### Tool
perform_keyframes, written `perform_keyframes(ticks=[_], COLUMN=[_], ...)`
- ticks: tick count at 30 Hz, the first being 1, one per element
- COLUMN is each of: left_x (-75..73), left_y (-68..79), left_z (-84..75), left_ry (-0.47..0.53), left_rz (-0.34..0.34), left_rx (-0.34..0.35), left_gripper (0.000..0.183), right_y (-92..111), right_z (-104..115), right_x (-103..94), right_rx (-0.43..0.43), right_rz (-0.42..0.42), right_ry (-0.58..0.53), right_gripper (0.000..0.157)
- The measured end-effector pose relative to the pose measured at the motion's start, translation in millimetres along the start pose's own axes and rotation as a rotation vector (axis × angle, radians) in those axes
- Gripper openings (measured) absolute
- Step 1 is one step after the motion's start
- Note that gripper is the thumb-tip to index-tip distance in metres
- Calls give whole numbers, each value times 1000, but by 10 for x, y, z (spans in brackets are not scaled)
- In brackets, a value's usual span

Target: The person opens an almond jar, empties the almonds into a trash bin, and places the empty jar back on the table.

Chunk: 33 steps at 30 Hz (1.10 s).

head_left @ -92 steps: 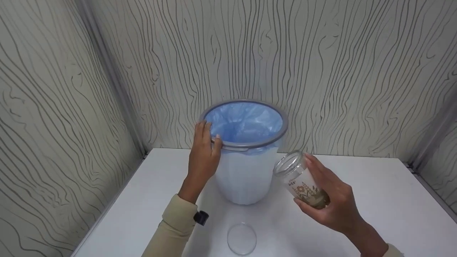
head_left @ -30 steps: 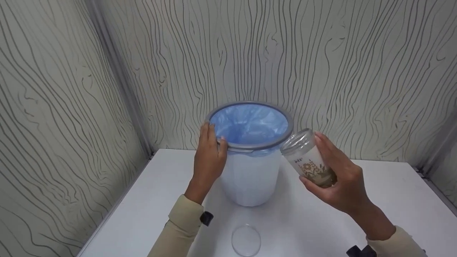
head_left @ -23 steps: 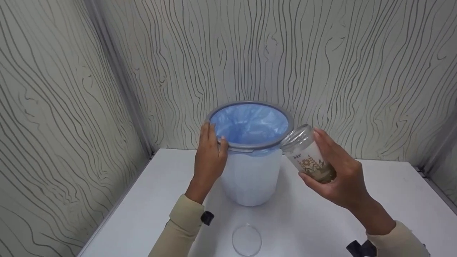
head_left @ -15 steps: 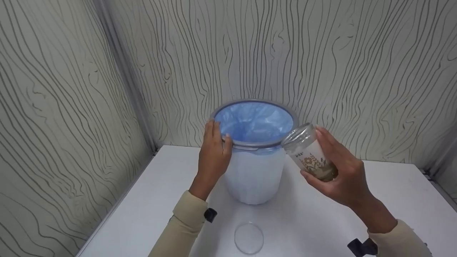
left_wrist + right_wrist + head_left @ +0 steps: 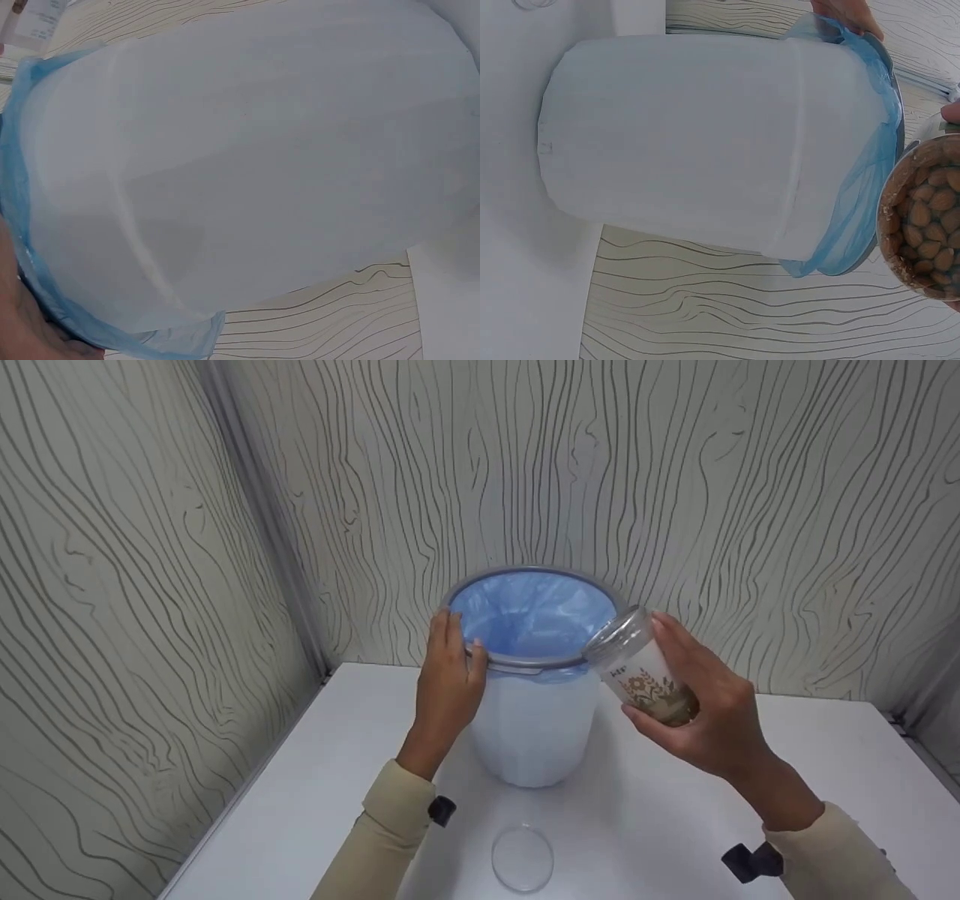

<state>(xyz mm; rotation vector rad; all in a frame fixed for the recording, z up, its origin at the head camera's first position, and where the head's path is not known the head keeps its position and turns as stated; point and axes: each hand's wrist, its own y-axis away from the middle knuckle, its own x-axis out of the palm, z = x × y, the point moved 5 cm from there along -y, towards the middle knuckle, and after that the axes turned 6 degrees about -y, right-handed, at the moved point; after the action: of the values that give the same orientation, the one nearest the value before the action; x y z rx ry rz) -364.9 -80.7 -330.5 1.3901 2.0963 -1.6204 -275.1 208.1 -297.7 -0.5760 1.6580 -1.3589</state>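
Note:
A white trash bin (image 5: 534, 727) with a grey rim and a blue bag (image 5: 532, 611) lining it stands upright on the table. My left hand (image 5: 448, 682) grips the rim's left side, fingers over the edge and thumb at the front. In my right hand (image 5: 709, 716) is a clear glass jar (image 5: 645, 671) with a printed flower pattern, held tilted, its uncovered mouth at the bin's right rim. Through the jar's base, the right wrist view shows almonds (image 5: 934, 225) inside. The left wrist view has only the edge of my left hand (image 5: 30, 322) beside the bag.
On the white table (image 5: 300, 780), in front of the bin, lies a clear round disc (image 5: 523, 859), apparently a lid. A wood-grain patterned wall (image 5: 480, 472) rises close behind the bin, and another panel (image 5: 112, 622) borders the left side.
My right hand has raised the jar from beside the bin's body to its rim, bringing the mouth closer to the opening. The left hand keeps its hold; the head view has shifted slightly.

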Motion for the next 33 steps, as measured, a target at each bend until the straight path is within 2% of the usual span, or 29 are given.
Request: perform_keyframes(ticks=[8, 16, 28, 33], left_x=[-4, -3, 2, -7], left_y=[-4, 0, 9, 14], left_z=[8, 3, 7, 9], left_ry=[2, 10, 13, 10], left_rz=[-14, 3, -30, -38], left_rx=[-7, -23, 8, 12], left_gripper=[56, 58, 55, 55], right_y=[-76, -146, -227, -251], right_z=[-12, -45, -76, -88], right_x=[43, 79, 80, 64], right_rx=[-14, -17, -7, 33], right_rz=[-1, 13, 107, 175], right_ry=[-14, -1, 8, -18], right_gripper=[77, 78, 80, 92])
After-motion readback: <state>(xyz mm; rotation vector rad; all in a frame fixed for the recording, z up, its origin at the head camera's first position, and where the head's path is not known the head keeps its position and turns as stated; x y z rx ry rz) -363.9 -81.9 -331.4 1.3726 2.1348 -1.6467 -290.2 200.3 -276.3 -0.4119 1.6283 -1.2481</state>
